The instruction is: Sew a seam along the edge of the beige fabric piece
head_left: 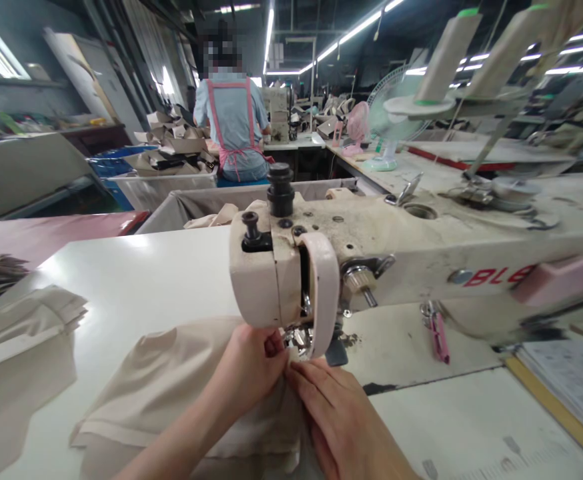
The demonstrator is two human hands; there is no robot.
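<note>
Through the head camera I have my left hand [260, 357] just in front of the presser foot [299, 340] of the sewing machine [256, 290], its grip narrow, thumb and fingers pinching the edge of the beige cloth [171, 383]. My right hand [334, 407] lies opposite with its fingers together and almost straight, the tips on that same edge beside the left fingertips; I cannot tell whether its grip closes on the cloth or only presses it. The cloth lies on the white bench [136, 273] below the machine head, spread out to the left in loose folds, and my left forearm crosses over it. Further left on the bench I see a stack of beige pieces [26, 340], well apart from the cloth. To the right, a pink-handled tool [439, 337] lies on the machine bed under the arm, and nearer the right edge there is a sheet of paper [566, 380] on a yellow-edged board. Two thread cones [449, 53] stand above the machine at upper right, near a pale green fan [396, 113] and a smaller pink fan [358, 123]. Beyond the machine a co-worker [234, 120] in pink straps has their back to me, beside a bin heaped with pieces [171, 190].
</note>
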